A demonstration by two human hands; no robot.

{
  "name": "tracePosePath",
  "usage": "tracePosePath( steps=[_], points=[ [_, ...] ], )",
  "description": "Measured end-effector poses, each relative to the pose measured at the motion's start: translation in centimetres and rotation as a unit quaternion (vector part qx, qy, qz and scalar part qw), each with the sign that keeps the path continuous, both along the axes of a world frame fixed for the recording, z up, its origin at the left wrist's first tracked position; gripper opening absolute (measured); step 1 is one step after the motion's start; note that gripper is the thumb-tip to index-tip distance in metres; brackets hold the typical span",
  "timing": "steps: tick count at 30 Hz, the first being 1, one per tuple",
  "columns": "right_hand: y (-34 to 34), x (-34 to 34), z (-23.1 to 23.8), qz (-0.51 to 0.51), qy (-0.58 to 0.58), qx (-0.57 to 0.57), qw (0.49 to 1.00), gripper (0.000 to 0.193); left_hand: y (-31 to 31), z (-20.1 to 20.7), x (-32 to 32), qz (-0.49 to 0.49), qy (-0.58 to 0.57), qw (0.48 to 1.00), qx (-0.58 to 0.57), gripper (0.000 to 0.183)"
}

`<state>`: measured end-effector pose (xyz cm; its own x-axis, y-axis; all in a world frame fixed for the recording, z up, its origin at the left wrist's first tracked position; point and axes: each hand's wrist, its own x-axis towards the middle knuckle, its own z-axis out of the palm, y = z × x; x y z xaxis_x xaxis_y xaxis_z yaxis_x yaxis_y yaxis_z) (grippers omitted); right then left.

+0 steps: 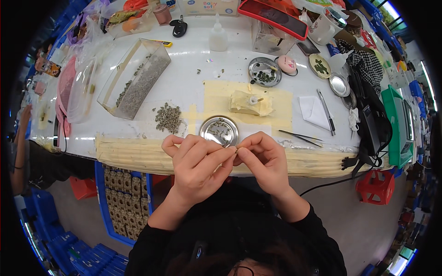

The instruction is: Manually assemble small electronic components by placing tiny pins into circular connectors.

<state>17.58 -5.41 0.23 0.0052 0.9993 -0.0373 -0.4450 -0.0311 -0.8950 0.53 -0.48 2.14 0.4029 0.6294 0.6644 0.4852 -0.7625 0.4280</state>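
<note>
My left hand [197,166] and my right hand [265,166] meet over the table's near edge. Thumbs and fingertips are pinched together on a tiny piece, too small and too covered to name. Just beyond them stands a round metal dish [206,124] with several small grey-green bits in it. A heap of similar small grey-green pieces [168,118] lies to the left of the dish. Behind the dish, a block wrapped in cream tape [244,102] carries a small white nub with a thin stick.
A clear box [117,76] of small pieces stands at left. Tweezers [301,136] and a pen [326,110] lie at right, near a glass dish [264,85] of dark bits. A white squeeze bottle [218,39] stands at the back. Below left is a blue crate [108,216].
</note>
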Motion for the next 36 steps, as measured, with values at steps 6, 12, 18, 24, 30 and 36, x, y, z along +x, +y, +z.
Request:
tracePosePath(
  steps=[6, 12, 18, 24, 30, 36],
  points=[
    [-0.05, 0.33, 0.13, 0.018, -0.086, 0.008, 0.996, 0.013, 0.04, -0.16, 0.01, 0.002, 0.020, 1.000, 0.018, 0.029],
    [-0.01, 0.60, 0.31, 0.055, -0.025, -0.016, 0.998, 0.014, 0.21, 0.12, -0.18, -0.023, -0.006, 1.000, -0.003, 0.029],
    [0.12, 0.70, -0.26, 0.081, 0.039, -0.040, 0.995, 0.016, 0.51, -0.26, -0.23, -0.056, -0.056, 0.996, -0.034, 0.029],
    [-0.02, 0.69, -0.38, 0.086, 0.060, -0.052, 0.993, 0.016, 0.66, -0.55, -0.30, -0.076, -0.075, 0.992, -0.062, 0.029],
    [-0.05, 0.63, -0.42, 0.090, 0.069, -0.055, 0.992, 0.016, 0.63, -0.62, -0.39, -0.080, -0.083, 0.990, -0.081, 0.028],
    [-0.18, 0.45, -0.51, 0.084, 0.063, -0.036, 0.994, 0.016, 0.60, -0.58, -0.32, -0.073, -0.085, 0.990, -0.083, 0.027]
  ],
)
